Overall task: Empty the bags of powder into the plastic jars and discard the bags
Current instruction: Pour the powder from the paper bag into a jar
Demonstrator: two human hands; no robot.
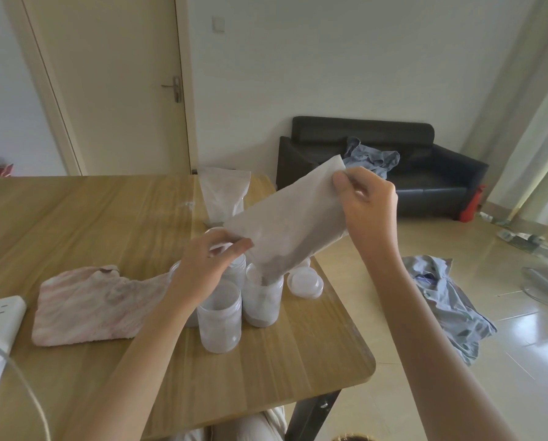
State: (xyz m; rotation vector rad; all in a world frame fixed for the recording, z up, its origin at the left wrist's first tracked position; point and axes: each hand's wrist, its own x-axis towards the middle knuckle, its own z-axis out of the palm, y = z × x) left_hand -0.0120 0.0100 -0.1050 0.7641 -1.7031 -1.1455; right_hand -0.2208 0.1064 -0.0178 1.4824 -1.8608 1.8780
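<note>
The left hand [207, 268] and right hand [366, 202] each pinch the tilted translucent plastic powder bag [293, 226]. Its lower corner enters the clear plastic jar [263, 300] near the right edge of the wooden table [330, 354]. Open floor lies beyond that edge.

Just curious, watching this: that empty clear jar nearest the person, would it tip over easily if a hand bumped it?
Probably yes. The empty jar looks like thin clear plastic with only a dusting inside, so it is likely very light. It is taller than it is wide and stands on a smooth wooden table, so a nudge would probably slide or topple it.
</note>
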